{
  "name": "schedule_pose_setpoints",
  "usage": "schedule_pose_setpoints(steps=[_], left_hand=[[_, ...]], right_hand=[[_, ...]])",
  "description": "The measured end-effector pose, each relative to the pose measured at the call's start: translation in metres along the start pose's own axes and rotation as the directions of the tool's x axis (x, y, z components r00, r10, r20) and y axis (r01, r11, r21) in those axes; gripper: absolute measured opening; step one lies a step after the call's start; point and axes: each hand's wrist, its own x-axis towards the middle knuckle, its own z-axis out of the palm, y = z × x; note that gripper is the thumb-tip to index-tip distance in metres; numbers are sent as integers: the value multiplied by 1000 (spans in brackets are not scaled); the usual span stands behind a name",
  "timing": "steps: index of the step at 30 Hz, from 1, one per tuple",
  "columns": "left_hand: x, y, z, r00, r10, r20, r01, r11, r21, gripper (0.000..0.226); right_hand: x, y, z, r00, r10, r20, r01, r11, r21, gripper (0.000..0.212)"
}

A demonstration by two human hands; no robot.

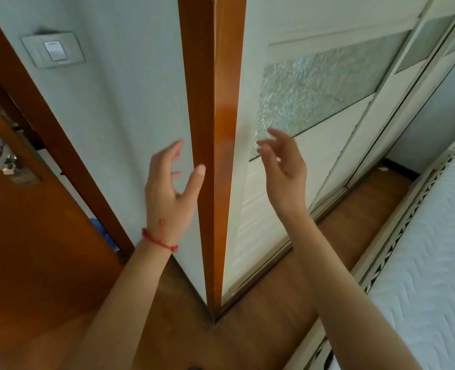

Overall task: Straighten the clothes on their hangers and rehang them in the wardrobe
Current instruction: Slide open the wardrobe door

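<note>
- Hands come first: the left hand (167, 188), with a red string bracelet (159, 240) at its wrist, is raised at centre frame, its fingers (174, 152) loosely spread and holding nothing; the thumb lies close to the wooden corner post (210, 129), though I cannot tell whether it touches.
- Right hand (285, 169) is lifted just right of centre, its fingers relaxed, slightly curled and apart, empty too, hovering in front of the wardrobe's sliding door (287, 209).
- Clothes and hangers, the task's own things, are nowhere in view; judging by the closed panels, they are probably behind that door, with its patterned glass inset (314, 89) running across the upper right of the frame.
- Step in hand, as I judge it: getting into the wardrobe, before any garment is handled, so the task looks to be at its very start.
- Next move probably calls for the right hand to find the door's near edge beside the post and slide it along its floor track (261, 273) toward the right of the frame.
- Elsewhere: a light switch (52, 50) on the pale wall at upper left, a brown room door (20, 236) with a metal handle at left, and a bed (434, 249) with a quilted white cover at lower right.
</note>
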Motion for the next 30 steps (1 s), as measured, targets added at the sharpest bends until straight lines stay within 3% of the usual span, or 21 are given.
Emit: schedule_pose_setpoints(steps=[3,5,8,13,21,30], left_hand=[[37,34,0,966,224,-127,-225,974,8,55],[63,53,6,927,326,-184,-325,945,38,59],[84,63,22,889,429,-161,-413,902,122,68],[99,58,42,845,488,-221,-444,868,221,66],[108,38,57,789,537,-299,-482,842,241,57],[110,28,56,751,593,-290,-521,803,291,64]], right_hand=[[32,-29,7,963,-194,-189,193,981,-27,30],[52,-44,16,947,-240,-216,239,971,-27,35],[68,-45,28,941,-288,-179,283,958,-56,46],[73,-39,34,915,-365,-171,356,931,-81,54],[87,-41,19,846,-526,-86,468,810,-354,57],[103,-29,13,866,-465,-186,357,834,-420,58]])
